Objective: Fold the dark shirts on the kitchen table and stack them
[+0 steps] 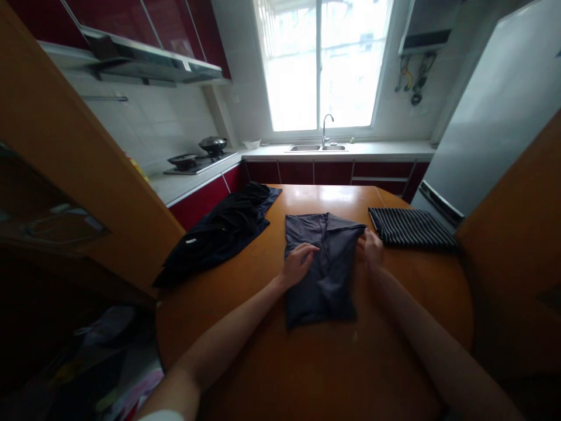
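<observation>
A dark grey garment (324,286), folded into a rough rectangle, lies on the wooden table (245,310) in front of me. On its left part rests my left hand (300,263), its fingers stretched out over the cloth. My right hand (370,247) is at the garment's upper right corner, with thumb and fingers closed on the edge there. The cloth shows creases down its middle and a flap along the top right. Right of my right hand lies a folded black-and-white striped cloth (412,228).
Dark clothes (214,234) lie heaped along the table's left side. Behind the table are a counter with a sink (307,148) and a stove with a lidded pan (213,144). A fridge (495,111) stands at the right, and a wooden door frame (87,152) at the left.
</observation>
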Available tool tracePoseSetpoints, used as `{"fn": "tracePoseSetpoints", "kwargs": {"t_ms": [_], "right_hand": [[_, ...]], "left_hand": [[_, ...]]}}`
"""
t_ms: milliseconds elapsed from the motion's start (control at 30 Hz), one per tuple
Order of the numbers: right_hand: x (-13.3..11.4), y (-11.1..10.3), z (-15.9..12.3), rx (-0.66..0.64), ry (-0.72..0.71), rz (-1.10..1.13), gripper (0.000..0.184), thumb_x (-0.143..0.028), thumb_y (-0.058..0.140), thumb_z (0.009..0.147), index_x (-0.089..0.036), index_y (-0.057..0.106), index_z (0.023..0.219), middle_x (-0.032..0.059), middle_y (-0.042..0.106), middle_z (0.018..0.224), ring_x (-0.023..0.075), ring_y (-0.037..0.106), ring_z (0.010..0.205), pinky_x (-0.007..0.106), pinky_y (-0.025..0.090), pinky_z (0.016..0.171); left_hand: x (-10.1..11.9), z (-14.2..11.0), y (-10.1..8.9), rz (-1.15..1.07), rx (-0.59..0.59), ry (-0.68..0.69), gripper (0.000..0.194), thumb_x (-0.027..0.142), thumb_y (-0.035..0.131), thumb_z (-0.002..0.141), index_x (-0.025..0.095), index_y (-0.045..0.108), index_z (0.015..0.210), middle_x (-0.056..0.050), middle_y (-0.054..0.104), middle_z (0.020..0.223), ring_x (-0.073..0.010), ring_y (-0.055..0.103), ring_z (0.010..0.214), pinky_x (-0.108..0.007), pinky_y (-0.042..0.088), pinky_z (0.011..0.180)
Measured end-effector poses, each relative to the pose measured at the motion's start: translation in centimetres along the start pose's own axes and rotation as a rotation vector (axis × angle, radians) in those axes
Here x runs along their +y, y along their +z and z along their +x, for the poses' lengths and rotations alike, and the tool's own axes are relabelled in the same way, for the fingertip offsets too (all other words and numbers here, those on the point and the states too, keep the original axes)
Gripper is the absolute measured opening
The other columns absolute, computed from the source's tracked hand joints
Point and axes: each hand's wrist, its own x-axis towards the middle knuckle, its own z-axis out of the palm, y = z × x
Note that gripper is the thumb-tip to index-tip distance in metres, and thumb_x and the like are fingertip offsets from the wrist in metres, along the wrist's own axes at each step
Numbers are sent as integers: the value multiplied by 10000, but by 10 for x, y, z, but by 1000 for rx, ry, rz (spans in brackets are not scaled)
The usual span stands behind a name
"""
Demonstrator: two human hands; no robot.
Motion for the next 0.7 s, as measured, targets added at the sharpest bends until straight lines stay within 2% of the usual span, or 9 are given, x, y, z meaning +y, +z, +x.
{"fn": "tracePoseSetpoints", "kwargs": {"t_ms": [67,100,133,233,300,367,500,600,700], "right_hand": [[-7,-18,12,229,-174,-304,498,-423,548,842,-81,599,1201,238,533,1381,350,447,1321,470,346,1111],[-10,-23,14,260,-255,-423,499,-356,550,830,-58,597,1228,257,489,1427,355,393,1364,482,290,1146],[-11,-25,13,240,-319,-492,479,-308,536,828,-55,613,1227,252,501,1422,343,402,1362,475,283,1153],[-8,-12,-5,-21,-369,-517,368,-258,482,860,-108,699,1116,172,685,1185,266,617,1115,392,448,1022],[-2,5,-23,-233,-302,-561,335,-272,521,864,-116,722,1082,156,735,1056,254,678,955,368,507,917],[5,20,-39,-418,-221,-618,331,-275,592,839,-104,731,1087,170,748,1027,278,693,929,383,518,891],[6,36,-58,-585,-206,-490,462,-153,631,764,-127,700,1221,139,740,1141,283,682,1046,391,510,950],[-4,39,-73,-753,-365,-333,611,-66,586,745,-160,634,1347,125,692,1264,258,627,1171,410,458,1050],[-18,40,-93,-1046,-509,-322,578,-149,681,777,-207,642,1350,127,576,1445,304,438,1400,503,317,1168]], "left_hand": [[-9,1,1,46,28,-70,245,200,476,977,196,713,1038,-72,709,1027,-203,657,1014,-354,513,940],[-13,1,1,66,16,-95,237,192,483,966,196,713,1023,-69,708,1019,-207,656,1008,-357,511,938],[-17,0,2,84,-3,-115,232,187,488,957,196,712,1017,-68,706,1017,-210,655,1006,-360,509,939],[-24,-1,6,117,-50,-149,225,185,502,943,198,703,1044,-68,697,1035,-216,646,1023,-367,503,957],[-26,-2,7,119,-76,-155,226,189,514,938,199,696,1071,-69,691,1057,-217,639,1042,-367,500,968],[-26,-2,8,100,-94,-162,231,199,520,939,199,690,1095,-70,690,1077,-215,635,1057,-365,500,972],[-25,-3,8,-14,-92,-228,331,285,541,953,182,634,1254,-90,687,1148,-210,658,1028,-357,528,927],[-29,-2,9,-130,-32,-348,518,420,569,950,152,542,1392,-121,671,1198,-221,679,1007,-358,548,892],[-36,0,10,-177,22,-474,602,481,640,894,125,565,1373,-137,683,1174,-246,689,1003,-380,556,893]]}}
